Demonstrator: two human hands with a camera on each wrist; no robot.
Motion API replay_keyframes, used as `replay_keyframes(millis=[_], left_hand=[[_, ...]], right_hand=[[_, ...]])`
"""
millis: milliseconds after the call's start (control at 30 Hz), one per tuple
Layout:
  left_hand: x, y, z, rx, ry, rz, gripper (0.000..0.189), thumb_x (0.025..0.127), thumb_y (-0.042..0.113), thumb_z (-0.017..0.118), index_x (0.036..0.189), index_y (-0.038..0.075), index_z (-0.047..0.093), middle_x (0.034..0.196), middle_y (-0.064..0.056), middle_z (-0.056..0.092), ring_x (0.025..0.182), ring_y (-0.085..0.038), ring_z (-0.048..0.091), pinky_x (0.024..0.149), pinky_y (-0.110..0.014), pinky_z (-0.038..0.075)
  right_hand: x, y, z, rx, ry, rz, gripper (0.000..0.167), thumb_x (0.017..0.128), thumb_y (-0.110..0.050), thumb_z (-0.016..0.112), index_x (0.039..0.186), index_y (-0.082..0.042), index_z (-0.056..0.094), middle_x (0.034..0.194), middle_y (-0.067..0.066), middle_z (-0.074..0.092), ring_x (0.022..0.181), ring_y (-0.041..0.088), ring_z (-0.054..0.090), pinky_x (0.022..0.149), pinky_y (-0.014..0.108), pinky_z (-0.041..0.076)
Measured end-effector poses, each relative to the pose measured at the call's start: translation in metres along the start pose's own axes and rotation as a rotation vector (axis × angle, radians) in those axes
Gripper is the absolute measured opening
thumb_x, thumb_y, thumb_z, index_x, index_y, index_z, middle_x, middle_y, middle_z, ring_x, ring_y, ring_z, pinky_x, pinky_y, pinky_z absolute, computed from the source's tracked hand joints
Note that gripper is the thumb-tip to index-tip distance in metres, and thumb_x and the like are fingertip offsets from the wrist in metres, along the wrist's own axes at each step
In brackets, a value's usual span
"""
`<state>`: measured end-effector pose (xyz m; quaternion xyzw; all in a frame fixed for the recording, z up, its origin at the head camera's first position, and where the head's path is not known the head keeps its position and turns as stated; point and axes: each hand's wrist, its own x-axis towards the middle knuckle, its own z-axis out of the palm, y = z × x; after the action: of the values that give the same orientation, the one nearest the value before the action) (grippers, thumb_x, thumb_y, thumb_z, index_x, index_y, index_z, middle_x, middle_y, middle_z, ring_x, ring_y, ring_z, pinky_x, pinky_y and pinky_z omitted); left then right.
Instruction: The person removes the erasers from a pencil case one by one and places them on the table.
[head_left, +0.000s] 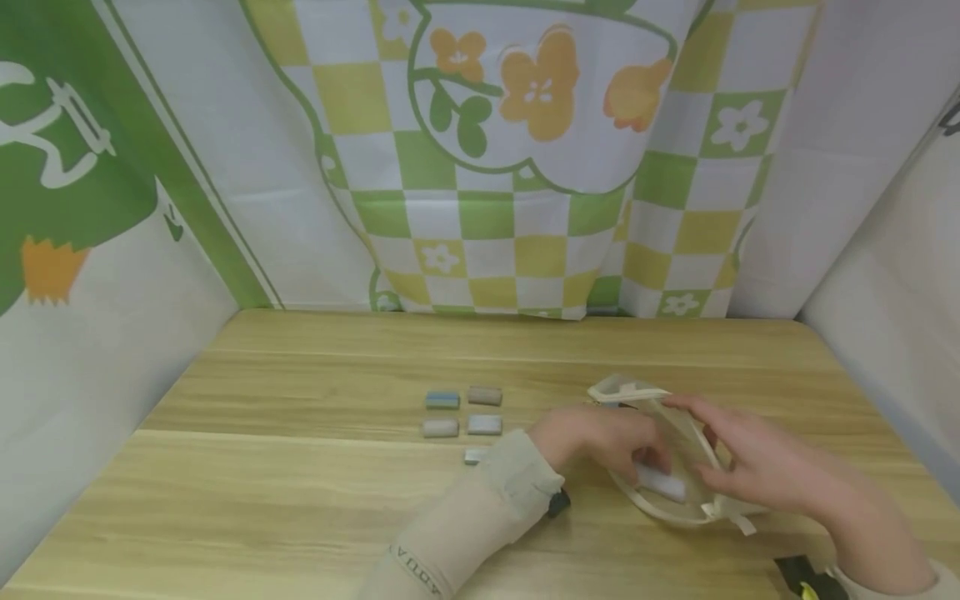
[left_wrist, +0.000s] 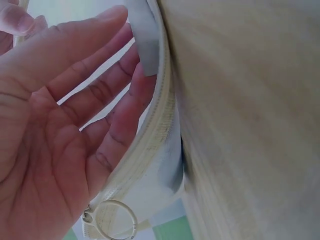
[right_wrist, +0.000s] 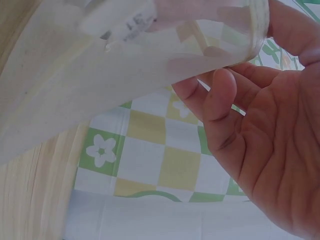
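Note:
A pale, see-through zip pouch (head_left: 671, 518) lies with its mouth open on the right part of the table. My left hand (head_left: 615, 437) reaches into it and holds a white eraser (head_left: 663, 483) at its fingertips. Dark print on that eraser (right_wrist: 135, 25) shows through the pouch wall in the right wrist view. In the left wrist view a greyish block end (left_wrist: 146, 47) lies against the fingers beside the zip (left_wrist: 145, 135). My right hand (head_left: 772, 458) holds the pouch's right rim, thumb and fingers around its edge (right_wrist: 257, 30).
Left of the pouch stand small blocks in rough rows: a blue-green one (head_left: 442, 400), a brownish one (head_left: 485, 396), a grey one (head_left: 440, 428) and a pale one (head_left: 484, 425). Another (head_left: 475, 457) is partly behind my left sleeve. A patterned curtain (head_left: 487, 217) hangs behind the wooden table (head_left: 262, 467).

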<state>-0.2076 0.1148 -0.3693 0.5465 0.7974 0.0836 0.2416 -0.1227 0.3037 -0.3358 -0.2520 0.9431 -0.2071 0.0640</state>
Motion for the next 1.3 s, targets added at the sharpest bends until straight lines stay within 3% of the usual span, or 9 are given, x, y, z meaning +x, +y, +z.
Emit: replay_keyframes(millis=[200,433,733,1000,1300], left_hand=[[0.000,0.001,0.000,-0.006,-0.032,0.039,0.033,0.083,0.005,0.077,0.114,0.013,0.073,0.102,0.007,0.071,0.088,-0.003,0.061,0.076,-0.010,0.046],[-0.001,0.003,0.000,-0.016,-0.042,-0.009,0.036,0.080,0.016,0.083,0.114,0.017,0.072,0.104,0.011,0.071,0.091,0.001,0.062,0.081,-0.008,0.045],[-0.002,0.004,0.001,-0.006,-0.052,-0.023,0.034,0.081,0.014,0.080,0.114,0.019,0.072,0.104,0.012,0.068,0.093,0.001,0.060,0.081,-0.008,0.044],[-0.007,0.006,0.000,0.048,-0.036,-0.005,0.032,0.080,0.010,0.077,0.110,0.021,0.072,0.095,0.012,0.065,0.085,-0.002,0.057,0.073,-0.011,0.043],[-0.020,0.006,-0.008,0.057,0.029,0.005,0.032,0.078,0.009,0.076,0.107,0.019,0.071,0.092,0.011,0.063,0.083,-0.003,0.056,0.072,-0.012,0.043]], right_hand=[[-0.001,0.000,0.000,-0.014,0.012,-0.008,0.077,0.083,-0.010,0.073,0.150,-0.009,0.035,0.092,0.003,0.057,0.056,-0.003,0.041,0.051,0.021,0.039],[0.000,-0.002,-0.002,-0.012,0.004,-0.008,0.077,0.083,-0.010,0.073,0.150,-0.010,0.035,0.090,0.003,0.056,0.053,-0.002,0.040,0.050,0.021,0.039],[0.001,-0.003,-0.003,0.005,-0.012,0.007,0.077,0.084,-0.011,0.073,0.151,-0.010,0.034,0.093,0.004,0.058,0.055,-0.002,0.043,0.049,0.022,0.041],[0.001,-0.003,0.000,0.020,-0.021,-0.004,0.078,0.084,-0.011,0.073,0.151,-0.009,0.034,0.095,0.006,0.059,0.056,-0.002,0.044,0.049,0.022,0.041],[0.001,-0.001,0.001,0.013,-0.010,-0.023,0.078,0.083,-0.010,0.074,0.150,-0.006,0.034,0.093,0.005,0.058,0.058,-0.003,0.043,0.050,0.021,0.041]])
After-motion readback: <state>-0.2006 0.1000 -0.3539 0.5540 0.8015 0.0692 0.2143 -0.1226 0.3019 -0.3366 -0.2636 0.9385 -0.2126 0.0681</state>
